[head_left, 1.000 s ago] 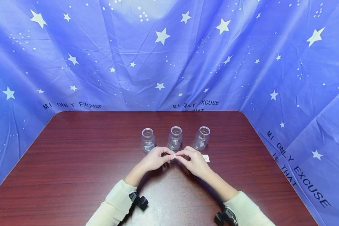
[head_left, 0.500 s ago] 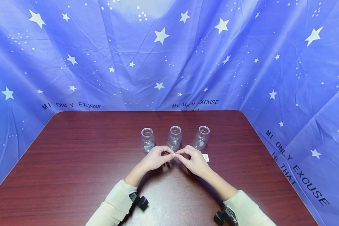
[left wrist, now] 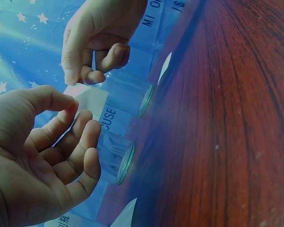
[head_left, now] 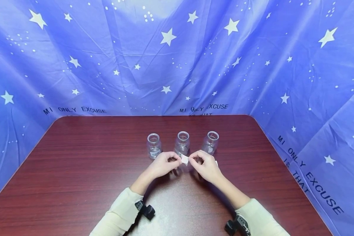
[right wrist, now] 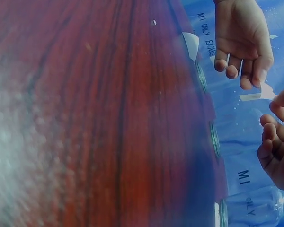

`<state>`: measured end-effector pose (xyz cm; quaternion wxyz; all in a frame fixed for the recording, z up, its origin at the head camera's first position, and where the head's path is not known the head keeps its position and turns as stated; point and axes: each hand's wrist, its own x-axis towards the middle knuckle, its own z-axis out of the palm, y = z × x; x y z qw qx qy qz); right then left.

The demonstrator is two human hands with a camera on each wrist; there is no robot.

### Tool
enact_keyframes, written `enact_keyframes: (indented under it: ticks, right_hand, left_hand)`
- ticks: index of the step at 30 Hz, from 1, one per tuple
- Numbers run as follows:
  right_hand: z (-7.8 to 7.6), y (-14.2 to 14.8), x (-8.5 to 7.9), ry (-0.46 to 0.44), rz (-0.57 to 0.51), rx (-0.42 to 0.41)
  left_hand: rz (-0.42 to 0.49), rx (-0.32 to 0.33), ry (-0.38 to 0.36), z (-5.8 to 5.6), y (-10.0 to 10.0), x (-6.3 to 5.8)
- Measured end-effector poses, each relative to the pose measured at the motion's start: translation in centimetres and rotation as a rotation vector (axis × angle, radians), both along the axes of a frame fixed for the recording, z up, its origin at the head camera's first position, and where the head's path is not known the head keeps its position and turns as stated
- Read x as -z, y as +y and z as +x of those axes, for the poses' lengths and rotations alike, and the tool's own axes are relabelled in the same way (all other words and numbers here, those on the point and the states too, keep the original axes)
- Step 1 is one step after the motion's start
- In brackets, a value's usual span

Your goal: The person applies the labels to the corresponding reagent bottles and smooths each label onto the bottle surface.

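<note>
A small white paper label (head_left: pixel 184 159) is held up between both hands, in front of the middle glass jar (head_left: pixel 183 141). My left hand (head_left: pixel 163 165) pinches its left edge between thumb and forefinger. At its right edge, the thumb and forefinger of my right hand (head_left: pixel 205 167) pinch a corner. In the left wrist view the label (left wrist: pixel 93 100) lies between my left hand (left wrist: pixel 42 151) and the right hand (left wrist: pixel 102 33). The right wrist view shows the label (right wrist: pixel 251 97) below the left fingertips. A left glass jar (head_left: pixel 154 142) bears a printed label (head_left: pixel 155 153).
To the right stands another open glass jar (head_left: pixel 211 141), partly behind the right hand. A second white paper piece (head_left: pixel 216 163) peeks out beside that hand. All stand on a dark red wooden table (head_left: pixel 91 170), backed by a blue star-patterned cloth (head_left: pixel 135 42).
The label, earlier almost hidden between the meeting fingertips, now shows its white face. The right hand has shifted slightly right, covering most of the paper piece beside it.
</note>
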<state>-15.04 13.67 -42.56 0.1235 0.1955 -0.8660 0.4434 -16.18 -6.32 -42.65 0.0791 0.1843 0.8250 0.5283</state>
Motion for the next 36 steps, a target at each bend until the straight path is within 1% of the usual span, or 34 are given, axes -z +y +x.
enact_keyframes:
  ticks: [3, 8, 17, 23, 28, 35, 36]
  right_hand:
    - [0.0, 0.1, -0.1, -0.029, -0.013, 0.017]
    - [-0.1, 0.4, -0.1, -0.064, -0.047, 0.017]
    - [-0.3, 0.8, -0.3, -0.074, -0.084, 0.021]
    - [-0.3, 1.0, -0.4, -0.087, -0.104, 0.040]
    - [-0.3, 1.3, -0.5, -0.077, -0.112, 0.064]
    - [1.0, 0.7, -3.5, -0.096, -0.125, 0.077]
    - [1.1, 0.7, -3.5, -0.096, -0.124, 0.078]
  left_hand:
    - [0.005, -0.006, -0.016, -0.1, -0.1, 0.0]
    - [0.000, -0.013, -0.037, 0.0, -0.1, 0.0]
    - [0.002, 0.001, -0.061, 0.1, -0.1, 0.0]
    - [0.012, 0.014, -0.051, 0.1, -0.1, 0.0]
    - [-0.008, 0.006, -0.051, 0.2, 0.0, -0.2]
    - [-0.018, -0.008, -0.048, 0.1, -0.1, -0.1]
    - [-0.018, -0.011, -0.047, 0.1, -0.1, -0.1]
